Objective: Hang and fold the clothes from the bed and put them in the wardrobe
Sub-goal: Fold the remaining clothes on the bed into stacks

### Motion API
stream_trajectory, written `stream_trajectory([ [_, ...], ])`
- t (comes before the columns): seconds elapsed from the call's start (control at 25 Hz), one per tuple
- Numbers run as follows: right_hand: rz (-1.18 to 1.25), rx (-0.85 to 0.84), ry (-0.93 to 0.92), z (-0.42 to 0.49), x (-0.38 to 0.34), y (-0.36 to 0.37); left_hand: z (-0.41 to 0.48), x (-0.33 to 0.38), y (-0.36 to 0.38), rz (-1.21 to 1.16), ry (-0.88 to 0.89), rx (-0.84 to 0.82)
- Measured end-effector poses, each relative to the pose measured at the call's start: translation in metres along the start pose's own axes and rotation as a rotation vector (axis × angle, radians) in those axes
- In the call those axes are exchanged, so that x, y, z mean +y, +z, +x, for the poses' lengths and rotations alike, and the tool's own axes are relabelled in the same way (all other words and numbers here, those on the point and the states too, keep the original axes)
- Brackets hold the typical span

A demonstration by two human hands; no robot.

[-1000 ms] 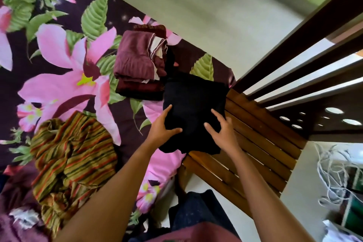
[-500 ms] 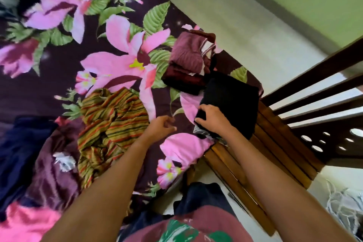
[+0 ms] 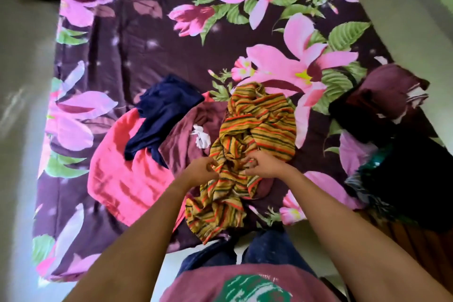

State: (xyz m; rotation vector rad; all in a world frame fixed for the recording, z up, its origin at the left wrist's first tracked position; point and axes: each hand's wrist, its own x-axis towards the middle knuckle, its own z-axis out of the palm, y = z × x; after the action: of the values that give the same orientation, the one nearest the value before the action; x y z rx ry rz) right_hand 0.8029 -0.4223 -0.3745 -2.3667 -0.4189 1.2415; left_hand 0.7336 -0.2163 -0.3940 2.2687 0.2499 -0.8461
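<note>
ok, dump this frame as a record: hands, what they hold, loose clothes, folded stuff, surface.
left hand: pinches the striped garment at its left folds
right hand: fingers curled into the same garment
striped garment: crumpled, unfolded, near the bed's front edge
loose clothes: pink garment; navy garment lying partly over it; maroon garment beside the striped one
folded items: maroon folded clothes and black folded garment, at the bed's right edge
surface: floral bedsheet
</note>
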Motion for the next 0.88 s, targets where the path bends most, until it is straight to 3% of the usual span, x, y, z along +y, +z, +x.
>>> stream_trajectory([
  [0.32, -0.021, -0.075, -0.023, 0.048, -0.04, 0.041, -0.013, -0.06, 0.002, -0.107, -0.124, 0.085],
  [0.52, -0.09, -0.087, -0.051, 0.092, -0.055, 0.065, -0.007, -0.101, 0.012, -0.229, -0.292, 0.179],
  [0.88, -0.641, -0.024, -0.382, 0.166, -0.068, 0.113, 0.033, -0.15, 0.043, -0.651, -0.688, 0.367],
])
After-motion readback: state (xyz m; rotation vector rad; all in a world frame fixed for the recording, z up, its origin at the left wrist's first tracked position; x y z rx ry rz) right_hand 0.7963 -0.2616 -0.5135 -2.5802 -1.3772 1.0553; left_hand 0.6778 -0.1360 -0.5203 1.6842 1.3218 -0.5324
